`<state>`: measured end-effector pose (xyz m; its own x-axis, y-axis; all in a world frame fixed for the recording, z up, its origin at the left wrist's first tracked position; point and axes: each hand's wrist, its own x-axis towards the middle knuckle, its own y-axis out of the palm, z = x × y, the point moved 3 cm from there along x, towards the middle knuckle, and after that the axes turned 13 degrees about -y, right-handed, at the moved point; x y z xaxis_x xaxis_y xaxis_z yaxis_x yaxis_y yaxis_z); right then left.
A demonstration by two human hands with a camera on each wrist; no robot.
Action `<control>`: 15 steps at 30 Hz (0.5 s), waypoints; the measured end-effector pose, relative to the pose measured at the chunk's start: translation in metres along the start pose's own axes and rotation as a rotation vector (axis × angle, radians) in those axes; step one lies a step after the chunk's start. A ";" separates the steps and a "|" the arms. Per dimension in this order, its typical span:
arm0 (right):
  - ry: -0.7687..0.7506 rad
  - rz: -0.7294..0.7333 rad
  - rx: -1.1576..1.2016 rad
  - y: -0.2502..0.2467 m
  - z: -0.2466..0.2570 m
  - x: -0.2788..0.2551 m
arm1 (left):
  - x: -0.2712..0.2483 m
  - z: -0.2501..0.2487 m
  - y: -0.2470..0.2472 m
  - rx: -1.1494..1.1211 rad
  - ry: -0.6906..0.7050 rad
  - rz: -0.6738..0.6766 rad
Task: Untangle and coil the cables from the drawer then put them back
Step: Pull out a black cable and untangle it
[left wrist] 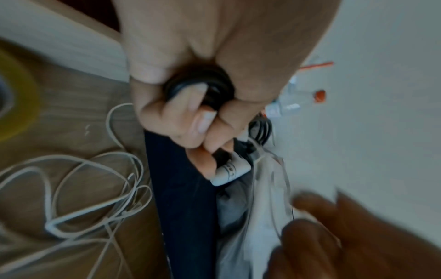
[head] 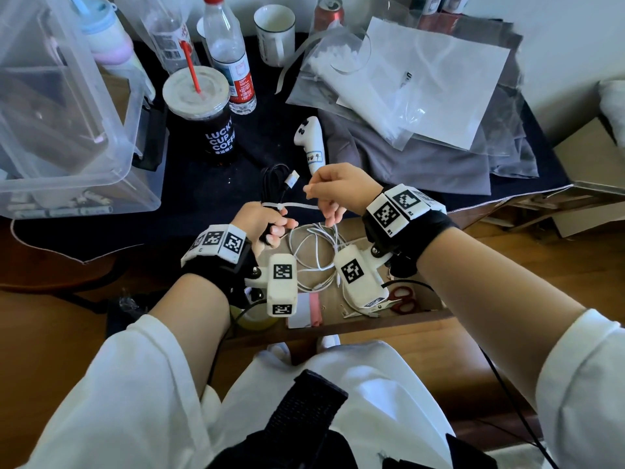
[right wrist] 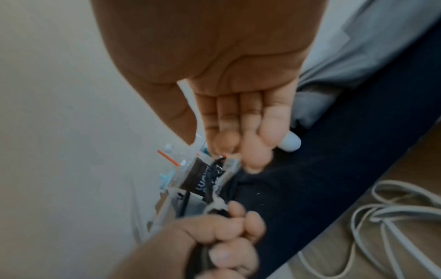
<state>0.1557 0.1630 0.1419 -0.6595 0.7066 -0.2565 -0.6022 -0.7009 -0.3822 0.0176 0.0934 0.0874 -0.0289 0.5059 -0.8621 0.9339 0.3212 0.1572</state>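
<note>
My left hand (head: pixel 262 221) is curled tight round the coiled black cable (head: pixel 275 179), held above the dark surface (head: pixel 189 184) just past the open drawer (head: pixel 422 299). A white zip tie (head: pixel 291 206) circles the bundle, and my right hand (head: pixel 338 191) pinches its free end between thumb and fingers. A tangled white cable (head: pixel 311 252) lies in the drawer below.

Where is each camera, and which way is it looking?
Head: on the forehead, looking down at both forearms, left hand, right hand, zip tie, open drawer.
Left wrist: looks along the left hand gripping the coiled black cable.
Right wrist: looks along the right hand's palm toward the left hand.
Shared: all three show the white cable in the drawer.
</note>
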 end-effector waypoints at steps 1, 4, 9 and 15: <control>0.014 0.008 -0.118 0.001 -0.003 0.000 | -0.002 -0.002 0.002 0.054 0.037 -0.042; 0.002 0.080 -0.446 0.004 -0.007 0.000 | -0.005 -0.010 0.012 0.180 0.132 -0.103; 0.080 0.062 -0.600 0.000 -0.008 -0.004 | -0.005 -0.016 0.022 0.351 0.179 -0.175; 0.104 0.056 -0.366 0.005 -0.009 -0.003 | -0.005 -0.012 0.032 0.444 0.171 -0.112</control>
<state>0.1590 0.1582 0.1327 -0.6266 0.6873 -0.3673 -0.3538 -0.6708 -0.6518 0.0436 0.1107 0.1023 -0.1618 0.6240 -0.7645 0.9824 0.0282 -0.1849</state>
